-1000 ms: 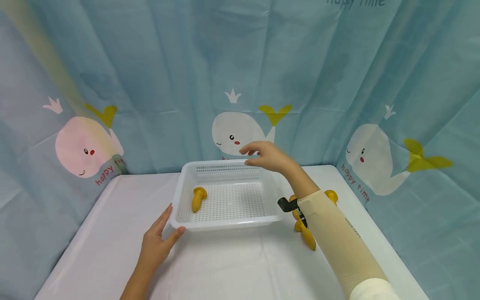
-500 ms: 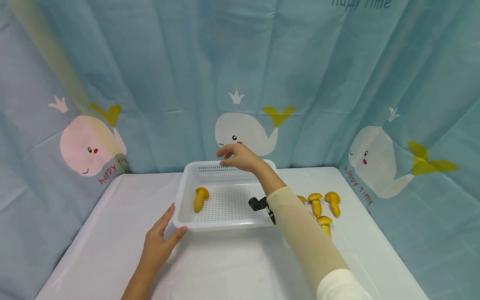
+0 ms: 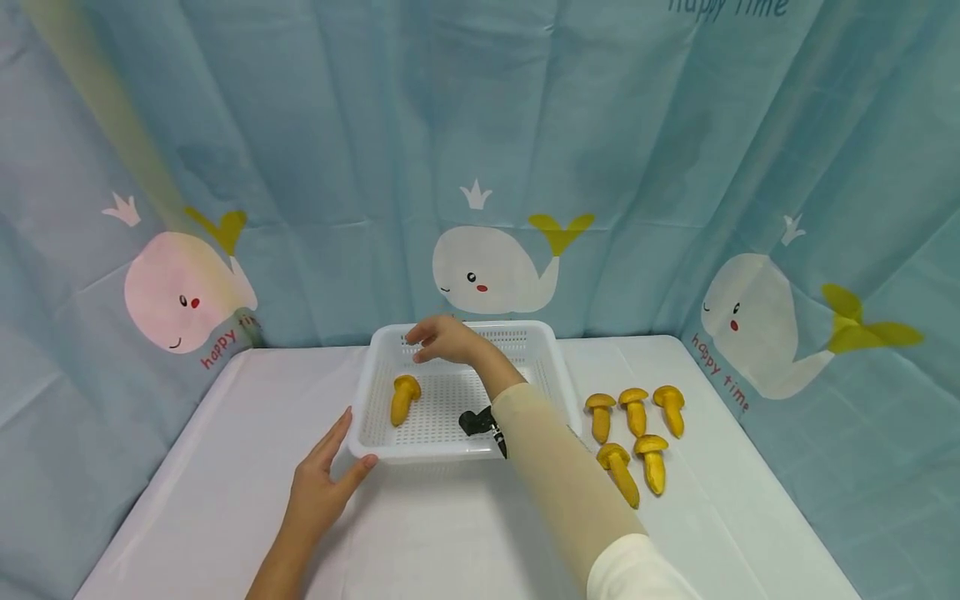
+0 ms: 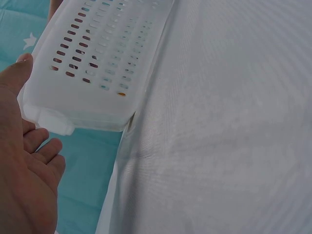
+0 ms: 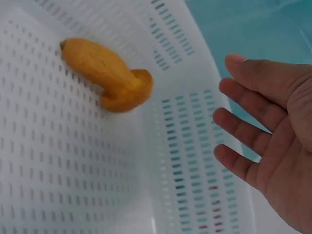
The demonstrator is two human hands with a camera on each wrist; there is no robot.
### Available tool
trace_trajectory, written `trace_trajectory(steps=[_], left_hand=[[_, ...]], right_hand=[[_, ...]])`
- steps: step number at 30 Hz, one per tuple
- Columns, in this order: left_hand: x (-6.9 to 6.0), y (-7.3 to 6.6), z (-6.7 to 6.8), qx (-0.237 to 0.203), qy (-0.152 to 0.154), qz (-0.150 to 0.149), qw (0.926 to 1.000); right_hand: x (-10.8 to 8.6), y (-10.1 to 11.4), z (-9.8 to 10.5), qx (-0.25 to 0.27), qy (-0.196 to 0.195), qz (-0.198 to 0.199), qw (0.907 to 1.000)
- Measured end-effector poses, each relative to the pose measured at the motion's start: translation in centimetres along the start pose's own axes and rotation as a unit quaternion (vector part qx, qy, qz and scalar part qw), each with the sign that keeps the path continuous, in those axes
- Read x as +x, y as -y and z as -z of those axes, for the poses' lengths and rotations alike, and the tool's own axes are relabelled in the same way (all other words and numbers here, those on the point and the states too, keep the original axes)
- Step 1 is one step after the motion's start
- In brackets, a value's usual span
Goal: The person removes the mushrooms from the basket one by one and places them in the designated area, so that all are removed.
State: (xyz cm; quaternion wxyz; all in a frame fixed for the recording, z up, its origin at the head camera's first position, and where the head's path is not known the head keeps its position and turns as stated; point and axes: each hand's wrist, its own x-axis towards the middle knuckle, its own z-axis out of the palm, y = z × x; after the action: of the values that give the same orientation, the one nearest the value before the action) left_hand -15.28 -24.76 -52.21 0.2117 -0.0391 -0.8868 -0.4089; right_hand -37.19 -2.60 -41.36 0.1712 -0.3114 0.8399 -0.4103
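Observation:
A white perforated plastic basket (image 3: 465, 450) stands on the white-covered table. One yellow toy mushroom (image 3: 402, 402) lies inside it, near the left wall; the right wrist view shows this mushroom (image 5: 105, 73) on the basket floor. My left hand (image 3: 318, 482) rests at the basket's front left corner, thumb and fingers spread around it; in the left wrist view the left hand (image 4: 29, 151) is beside the basket wall (image 4: 73, 92). Over the basket's back part hovers my right hand (image 3: 447, 340), fingers loosely bent and holding nothing. The right wrist view shows this right hand (image 5: 273, 117) apart from the mushroom.
Several yellow mushrooms (image 3: 614, 462) lie in two rows on the table (image 3: 705, 500) to the right of the basket. A blue curtain (image 3: 337, 167) with whale prints surrounds the table at the back and sides. A black wrist camera (image 3: 477, 422) sits on the right wrist.
My right hand has moved left above the basket and come lower toward the mushroom inside. The mushrooms on the right have come into view from behind the arm. My left hand keeps its place.

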Motion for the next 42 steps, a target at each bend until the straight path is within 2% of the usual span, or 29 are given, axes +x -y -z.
trace_trajectory(steps=[4, 10, 13, 18, 23, 33, 37, 42], left_hand=[[-0.1, 0.0, 0.1, -0.007, -0.001, -0.005, 1.0000], [-0.1, -0.1, 0.2, -0.013, -0.002, -0.006, 0.9999], [-0.1, 0.0, 0.1, -0.016, 0.000, -0.008, 0.9998], [0.1, -0.2, 0.3, -0.009, 0.000, -0.005, 0.9999], [0.2, -0.5, 0.3, -0.009, 0.006, -0.006, 0.9999], [-0.1, -0.1, 0.1, -0.013, 0.014, 0.020, 0.9996], [-0.3, -0.1, 0.0, -0.018, 0.023, 0.031, 0.9991], [-0.2, -0.2, 0.2, -0.018, 0.021, 0.031, 0.9991]], right_hand=[[0.5, -0.5, -1.4, 0.014, 0.012, -0.011, 0.9998], [1.0, -1.6, -2.6, -0.011, 0.018, -0.033, 0.9992], [1.2, -2.1, -2.9, -0.018, 0.018, -0.043, 0.9988], [2.0, -2.5, -3.3, -0.026, 0.035, -0.036, 0.9984], [2.1, -2.4, -3.6, -0.037, 0.053, -0.059, 0.9962], [1.9, -3.4, -4.0, -0.057, 0.073, -0.090, 0.9916], [1.9, -3.6, -4.2, -0.055, 0.077, -0.085, 0.9919], [2.3, -3.4, -4.4, -0.064, 0.073, -0.077, 0.9923]])
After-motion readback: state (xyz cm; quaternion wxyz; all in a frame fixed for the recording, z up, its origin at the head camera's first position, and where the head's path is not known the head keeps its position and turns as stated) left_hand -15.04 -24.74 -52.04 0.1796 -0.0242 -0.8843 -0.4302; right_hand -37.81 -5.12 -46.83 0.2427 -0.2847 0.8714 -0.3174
